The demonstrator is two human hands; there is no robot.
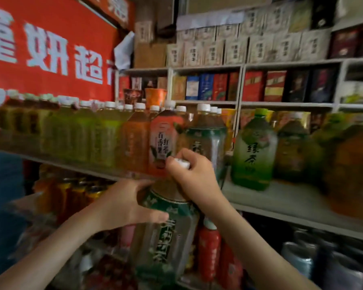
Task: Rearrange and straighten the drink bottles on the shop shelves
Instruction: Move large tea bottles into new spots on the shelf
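Big green-label tea bottle [166,233] is held tilted in front of the shelf [281,197] edge, base down by the lower rows. R hand [195,176] curls round its white cap [183,164]. L hand [122,206] grips its shoulder. Just behind on the shelf: orange-label bottle [161,141] & green tea bottle [254,151], right.

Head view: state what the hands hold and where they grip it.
One large green-labelled tea bottle: the right hand pinches its white cap, the left hand grips its shoulder.
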